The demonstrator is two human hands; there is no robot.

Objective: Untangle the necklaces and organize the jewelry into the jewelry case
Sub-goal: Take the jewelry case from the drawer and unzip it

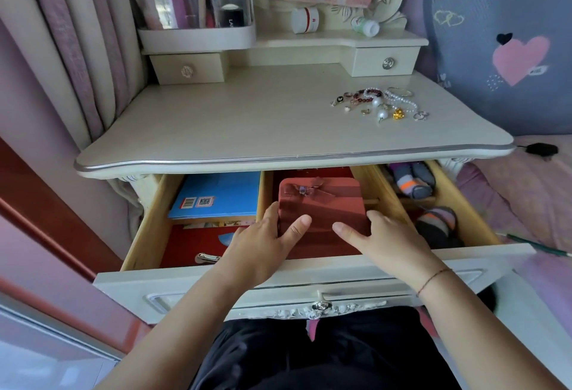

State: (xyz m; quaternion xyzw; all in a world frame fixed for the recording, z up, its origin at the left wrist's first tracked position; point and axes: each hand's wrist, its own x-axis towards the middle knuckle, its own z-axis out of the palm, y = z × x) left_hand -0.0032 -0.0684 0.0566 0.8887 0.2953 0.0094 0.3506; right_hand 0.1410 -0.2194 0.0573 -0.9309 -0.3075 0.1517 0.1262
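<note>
left hand [266, 242], right hand [391, 239] gripping red case [322, 203], qr-coded blue book [226, 188]

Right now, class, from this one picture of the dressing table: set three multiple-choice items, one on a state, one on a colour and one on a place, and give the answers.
1. The large drawer is: A. shut B. pulled open C. taken out.
2. The case held inside it is: A. red B. blue C. white.
3. The loose jewelry lies: A. in the drawer B. on the upper shelf C. on the tabletop, right rear.

Answers:
1 B: its compartments show below the tabletop.
2 A: it is red with a bow, and the left hand and right hand grip its sides.
3 C: it is heaped on the tabletop, apart from the case.
</note>
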